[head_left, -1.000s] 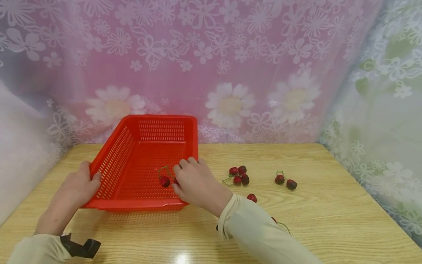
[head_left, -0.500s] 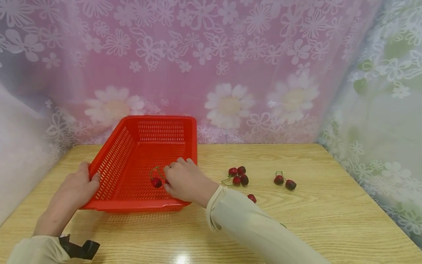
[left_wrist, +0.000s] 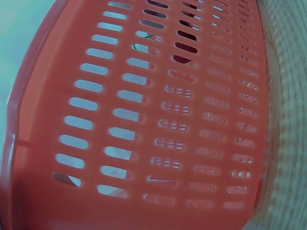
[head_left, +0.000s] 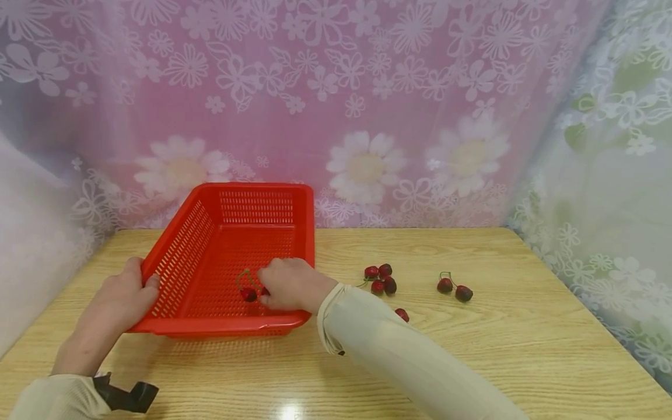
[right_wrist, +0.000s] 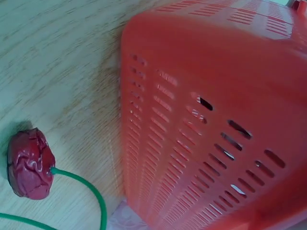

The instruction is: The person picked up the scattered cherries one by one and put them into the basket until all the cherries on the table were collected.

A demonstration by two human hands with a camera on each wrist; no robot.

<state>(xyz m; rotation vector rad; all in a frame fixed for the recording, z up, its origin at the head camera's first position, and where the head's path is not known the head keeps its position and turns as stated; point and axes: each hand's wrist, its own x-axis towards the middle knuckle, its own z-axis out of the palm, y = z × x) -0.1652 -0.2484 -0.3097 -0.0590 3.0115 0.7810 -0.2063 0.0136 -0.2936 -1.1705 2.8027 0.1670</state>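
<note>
My left hand (head_left: 118, 300) grips the left rim of the red plastic basket (head_left: 226, 325), thumb over the edge. My right hand (head_left: 295, 284) reaches over the basket's right side, down inside it, and pinches a pair of stemmed cherries (head_left: 248, 294). One dark red cherry shows left of the fingers, close over the slotted floor; the other is mostly hidden by the hand. Slots of the basket wall (left_wrist: 158, 110) fill the left wrist view. In the right wrist view, the outer basket wall (right_wrist: 177, 115) stands beside a wrinkled red cherry (right_wrist: 31, 165) with a green stem.
On the wooden table (head_left: 525, 350), a cluster of several cherries (head_left: 378, 286) lies right of the basket. Farther right is a joined pair of cherries (head_left: 463, 293). A single cherry (head_left: 401, 314) shows beside the right sleeve. A floral curtain (head_left: 367, 128) stands behind.
My right hand has moved left and then lower into the basket, carrying the cherries with it. The left hand and the basket have stayed in place.
</note>
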